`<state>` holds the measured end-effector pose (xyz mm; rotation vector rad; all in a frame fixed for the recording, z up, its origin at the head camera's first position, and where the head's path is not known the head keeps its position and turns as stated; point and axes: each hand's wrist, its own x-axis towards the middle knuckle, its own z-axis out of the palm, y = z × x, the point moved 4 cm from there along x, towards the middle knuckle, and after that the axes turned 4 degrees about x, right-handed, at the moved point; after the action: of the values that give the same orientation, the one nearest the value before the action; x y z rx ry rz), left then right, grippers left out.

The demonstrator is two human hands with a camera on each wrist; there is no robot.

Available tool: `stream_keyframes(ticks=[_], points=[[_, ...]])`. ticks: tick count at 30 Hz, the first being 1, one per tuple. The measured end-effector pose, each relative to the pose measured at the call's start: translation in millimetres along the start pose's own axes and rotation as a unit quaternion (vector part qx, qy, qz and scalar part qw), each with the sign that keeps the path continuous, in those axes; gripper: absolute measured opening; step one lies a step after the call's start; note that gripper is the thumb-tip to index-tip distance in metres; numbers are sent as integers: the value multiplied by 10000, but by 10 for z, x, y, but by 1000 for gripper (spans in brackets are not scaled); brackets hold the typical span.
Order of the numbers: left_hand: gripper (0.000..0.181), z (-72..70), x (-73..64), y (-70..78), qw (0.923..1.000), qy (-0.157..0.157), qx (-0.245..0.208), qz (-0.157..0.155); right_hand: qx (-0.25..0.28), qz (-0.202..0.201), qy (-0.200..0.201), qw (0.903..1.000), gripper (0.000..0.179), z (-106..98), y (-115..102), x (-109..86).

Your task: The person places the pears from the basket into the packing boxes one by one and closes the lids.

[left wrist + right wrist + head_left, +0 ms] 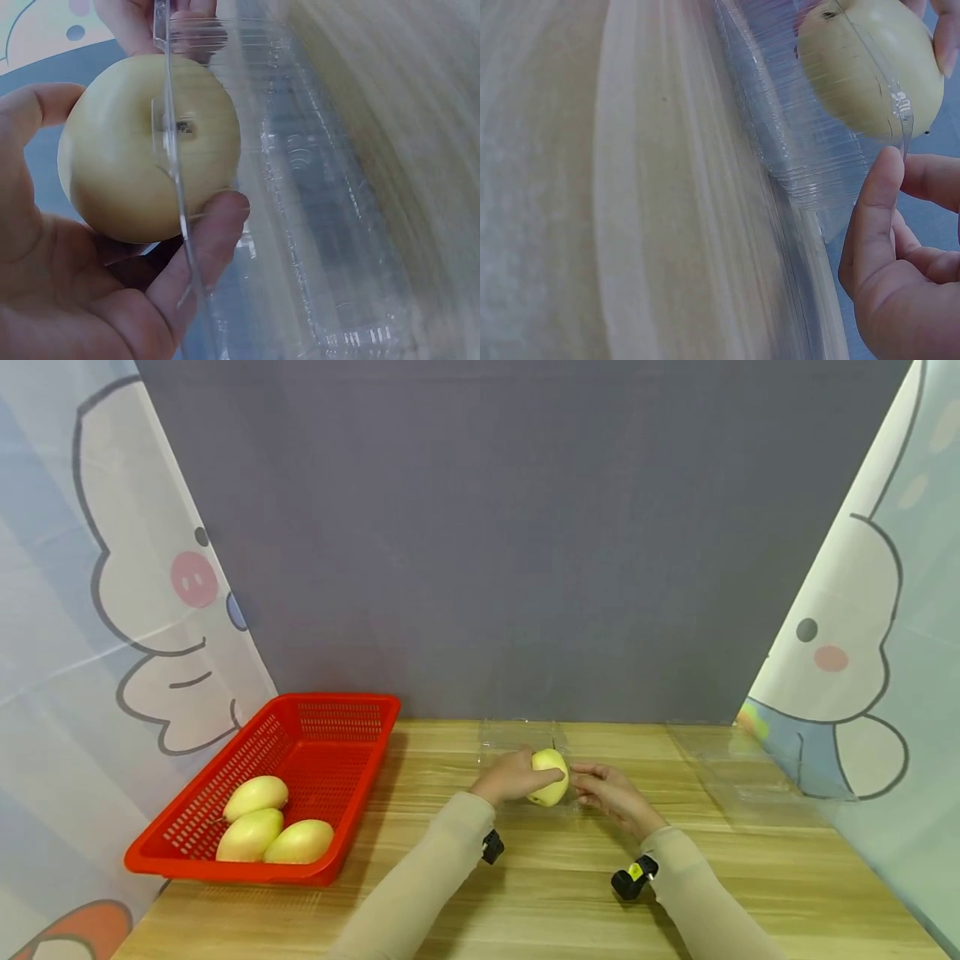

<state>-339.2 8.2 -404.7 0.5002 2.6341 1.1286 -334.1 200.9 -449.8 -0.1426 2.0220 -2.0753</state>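
Observation:
My left hand (512,777) grips a pale yellow pear (551,777), thumb on one side and fingers curled round the other. In the left wrist view the pear (127,157) shows its dimpled end, partly behind the rim of a clear plastic box (300,157). One fingertip of that hand shows through the clear wall. My right hand (617,797) is just right of the pear. In the right wrist view, thumb and finger of the right hand (907,277) pinch the box's rim (904,120). The pear (877,67) overlaps the box's opening there.
A red plastic basket (352,752) stands on the left of the wooden table (555,893), with pears (300,842) in its near end. Another clear plastic container (750,772) lies at the right. A grey panel (487,543) rises behind, with printed cloths at both sides.

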Motion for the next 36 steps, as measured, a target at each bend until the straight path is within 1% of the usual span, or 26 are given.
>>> stream_keyframes(ticks=[10,13,19,22,25,29,32,36], points=[[79,97,74,-31,9999,-64,97,-52,110,-7,-61,9999,55,-15,4,0],[75,129,93,-43,9999,-78,82,-33,151,-3,-51,9999,53,-14,11,1],[42,195,124,-57,9997,-219,-90,117,158,-33,-54,9999,52,-7,24,8],[36,215,133,-76,9994,-278,-170,94,142,-25,-19,9999,51,-9,33,17],[38,224,144,-96,9994,-280,-207,34,151,-20,-7,9999,51,-4,35,23],[47,219,162,-122,9994,-276,-194,-95,175,-25,-48,9998,51,10,27,21],[51,208,164,-121,9993,-288,-203,-116,174,-10,-64,9998,51,11,22,16],[60,186,144,-100,9995,-238,-150,-143,156,-39,-95,9998,51,9,21,15]])
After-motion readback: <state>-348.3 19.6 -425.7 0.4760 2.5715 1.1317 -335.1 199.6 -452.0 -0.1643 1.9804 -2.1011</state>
